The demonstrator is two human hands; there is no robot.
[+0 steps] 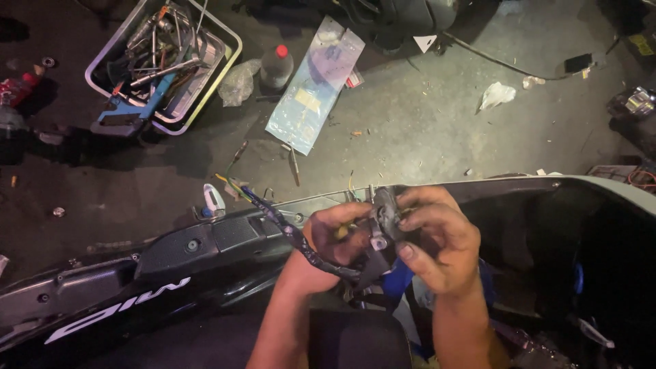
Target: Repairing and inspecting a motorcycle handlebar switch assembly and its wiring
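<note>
Left hand (pixel 335 239) curled tight, fingers wrapped around a taped wire harness (pixel 290 236) and the left side of a small dark part with a metal bracket (pixel 381 225); a bit of yellow shows inside the grip, can't tell what it is. Right hand (pixel 437 239) half closed, thumb and fingers pinching the right side of the same dark part, index finger bent down below it. Part sits between both hands, touching both, held just above the black scooter body panel (pixel 171 266). Harness runs from the left fist up and left toward loose coloured wire ends (pixel 236 186) at the panel's far edge. Blue piece (pixel 400 280) shows just under the hands. On the concrete floor far left, a grey tool tray (pixel 229 37) full of wrenches and tools; right of it a dark bottle with red cap (pixel 277 65) and a clear plastic bag (pixel 314 85) lying flat. Crumpled white paper (pixel 497 94) far right, well apart from the hands.
</note>
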